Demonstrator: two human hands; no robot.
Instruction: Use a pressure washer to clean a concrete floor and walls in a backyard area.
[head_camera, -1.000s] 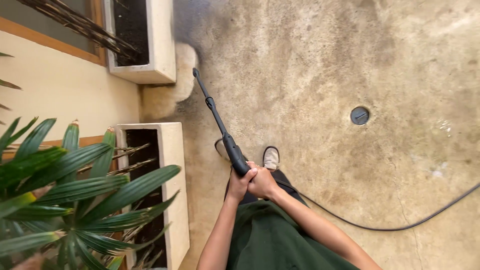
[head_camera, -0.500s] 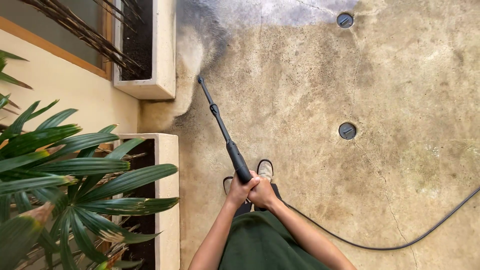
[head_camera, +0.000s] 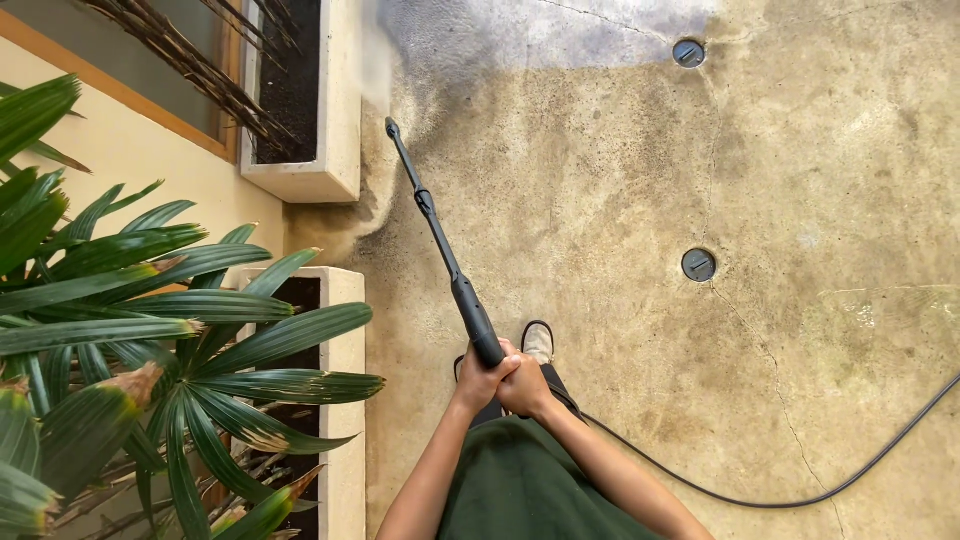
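Both hands are wrapped tight around the grip of a black pressure-washer wand (head_camera: 440, 245) at lower centre of the frame, the left hand (head_camera: 478, 378) just beside and touching the right hand (head_camera: 527, 385). The wand slants up and to the left, its nozzle (head_camera: 391, 127) near the corner of the upper white planter (head_camera: 335, 120), where spray mist whitens the concrete floor (head_camera: 620, 180). The step in hand looks like washing the strip of floor along the planters; a paler, cleaned band lies across the top of the frame, while the floor below it is stained brown. The next sweep would call for steady two-handed control and a nozzle kept off the planter wall. Room is tight on the left, with the lower planter (head_camera: 345, 330) and palm fronds (head_camera: 150, 320) close by. It is open to the right, bar two round drain caps (head_camera: 698, 264) and the black hose (head_camera: 760, 495) trailing behind the shoe (head_camera: 539, 342).
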